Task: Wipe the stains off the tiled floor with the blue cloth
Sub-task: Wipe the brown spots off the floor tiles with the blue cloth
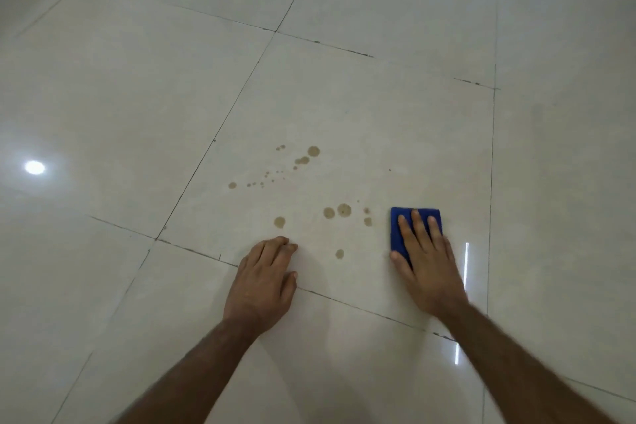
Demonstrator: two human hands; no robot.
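A folded blue cloth (399, 227) lies flat on a glossy cream tile (395, 134). My right hand (426, 262) presses down on it with fingers spread, covering most of it. Brown stains dot the same tile: a pair of round spots (337, 211) just left of the cloth, one spot (279, 222) above my left hand, one (339, 254) between my hands, and a scatter of several drops (304, 159) farther away. My left hand (265, 282) rests on the floor with its fingers curled under, holding nothing.
Dark grout lines (206, 148) divide the large tiles around the stained one. A ceiling light reflects as a bright spot (34, 167) at the left, and a thin bright streak (466, 265) shows beside my right hand.
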